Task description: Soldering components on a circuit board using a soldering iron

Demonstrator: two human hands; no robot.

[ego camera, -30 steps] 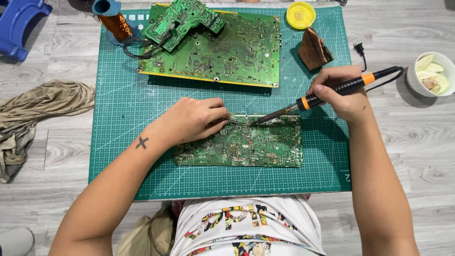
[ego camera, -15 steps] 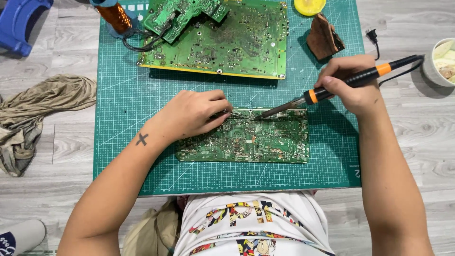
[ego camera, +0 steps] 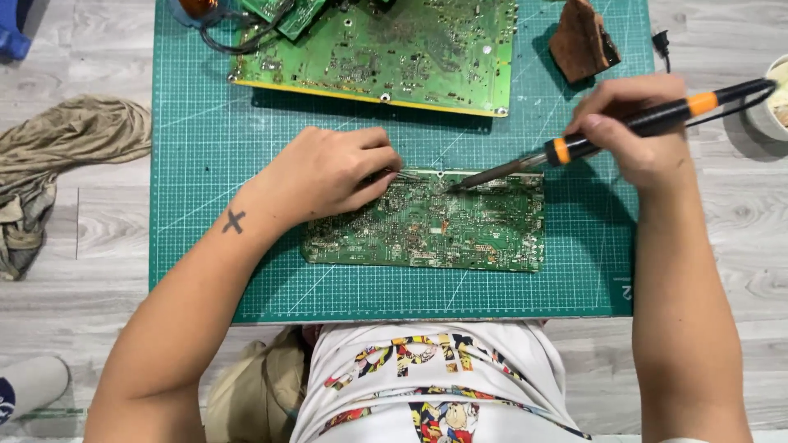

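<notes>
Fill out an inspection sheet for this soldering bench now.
Surface: green cutting mat on grey wood floor.
Job's things: small circuit board flat on mat; soldering iron tip on its top edge.
Clutter: large board behind; brown holder; white bowl; rag.
Hands: left hand presses small board; right hand grips iron.
Cables: black cord from iron; plug.
Surroundings: nothing seen.

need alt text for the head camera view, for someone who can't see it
Seen from above, a person's right hand holds a black and orange soldering iron with its tip on a small green circuit board, while the left hand presses on the board's left end. The board lies on a green cutting mat, with a larger circuit board further back.
</notes>
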